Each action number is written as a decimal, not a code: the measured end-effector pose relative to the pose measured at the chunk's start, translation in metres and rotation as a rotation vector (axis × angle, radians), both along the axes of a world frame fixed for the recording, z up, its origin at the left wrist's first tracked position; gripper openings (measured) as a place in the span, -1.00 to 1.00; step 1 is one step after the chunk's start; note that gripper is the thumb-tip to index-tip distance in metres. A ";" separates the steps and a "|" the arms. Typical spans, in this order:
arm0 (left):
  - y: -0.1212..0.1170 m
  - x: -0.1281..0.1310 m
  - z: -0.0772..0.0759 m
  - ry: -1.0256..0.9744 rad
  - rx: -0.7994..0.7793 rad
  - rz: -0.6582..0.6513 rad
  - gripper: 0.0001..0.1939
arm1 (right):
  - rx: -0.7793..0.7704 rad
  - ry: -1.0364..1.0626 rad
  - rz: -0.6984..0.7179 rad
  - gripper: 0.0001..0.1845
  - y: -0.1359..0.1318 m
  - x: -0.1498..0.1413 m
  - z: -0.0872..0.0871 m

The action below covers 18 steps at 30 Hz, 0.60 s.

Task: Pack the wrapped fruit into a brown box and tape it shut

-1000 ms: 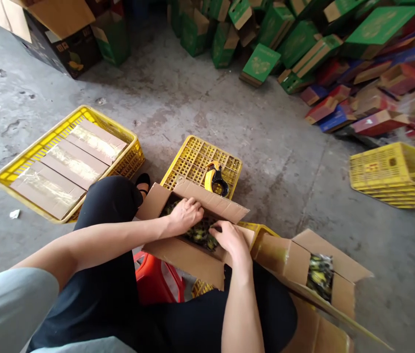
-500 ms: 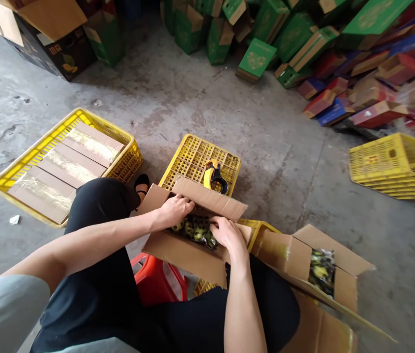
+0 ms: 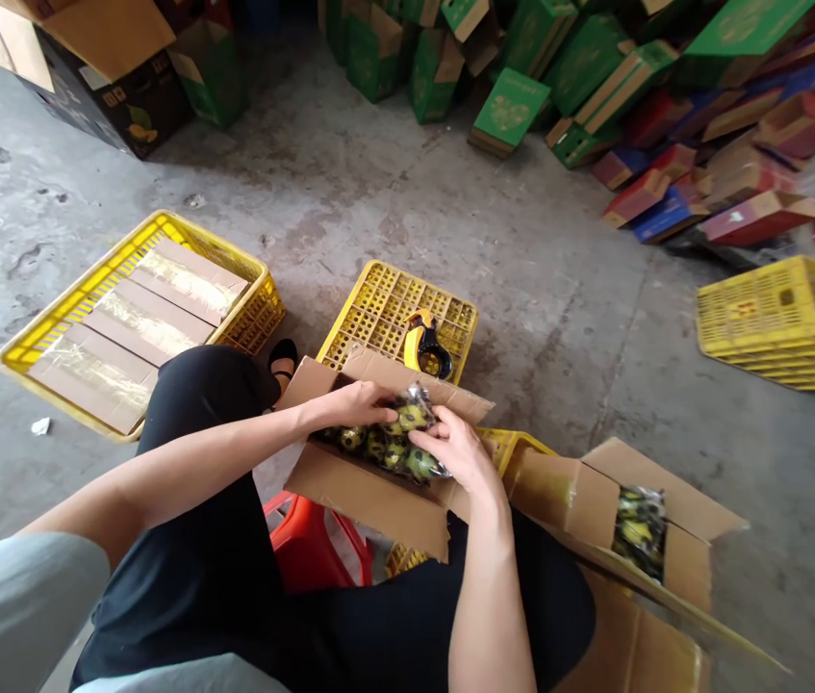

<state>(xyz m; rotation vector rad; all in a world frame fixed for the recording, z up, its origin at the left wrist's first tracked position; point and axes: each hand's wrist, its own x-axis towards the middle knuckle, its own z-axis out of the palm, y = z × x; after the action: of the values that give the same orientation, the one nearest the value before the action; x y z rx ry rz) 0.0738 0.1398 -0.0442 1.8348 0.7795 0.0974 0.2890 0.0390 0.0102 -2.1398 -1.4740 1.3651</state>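
Observation:
An open cardboard box (image 3: 370, 508) rests across my lap with its flaps spread. Inside lie several green-yellow fruits (image 3: 378, 448) in clear plastic bags with dark spots. One bagged fruit (image 3: 416, 412) is lifted at the box's far side. My left hand (image 3: 364, 404) grips this bag from the left, fingers closed on its edge. On its right side, my right hand (image 3: 454, 445) pinches it between thumb and fingers, just above the other fruits. The exact kind of fruit is hard to make out.
A yellow tape dispenser (image 3: 425, 345) lies on an upturned yellow crate (image 3: 370, 303) ahead. Left, a yellow crate (image 3: 75, 308) holds taped boxes. Another open box (image 3: 598, 505) with bagged fruit stands right. A red stool (image 3: 317, 544) is below; green boxes (image 3: 512, 106) lie behind.
A bagged fruit has come up between my hands, above the others in the box. My left hand has moved right, towards my right hand. The view has shifted slightly.

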 end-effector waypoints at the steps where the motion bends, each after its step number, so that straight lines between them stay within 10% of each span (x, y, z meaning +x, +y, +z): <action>1: -0.002 -0.001 -0.001 0.096 0.079 -0.012 -0.78 | 0.002 -0.051 0.011 -0.79 0.000 0.001 0.002; 7: -0.032 0.009 -0.007 0.399 0.403 -0.331 -0.76 | -0.088 -0.411 0.134 -0.64 -0.001 -0.007 0.007; 11: -0.046 0.018 -0.019 0.408 0.438 -0.479 -0.51 | -0.213 -0.441 0.288 -0.20 0.002 -0.031 -0.006; 18: -0.053 0.022 -0.034 0.441 0.536 -0.476 -0.29 | -0.161 -0.578 0.207 -0.54 0.004 -0.039 -0.007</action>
<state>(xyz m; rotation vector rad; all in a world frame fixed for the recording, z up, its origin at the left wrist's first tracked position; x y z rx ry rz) 0.0962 0.0868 -0.0783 2.5567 0.6222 -0.4601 0.2496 0.0429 0.0034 -2.7055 -1.8820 0.9862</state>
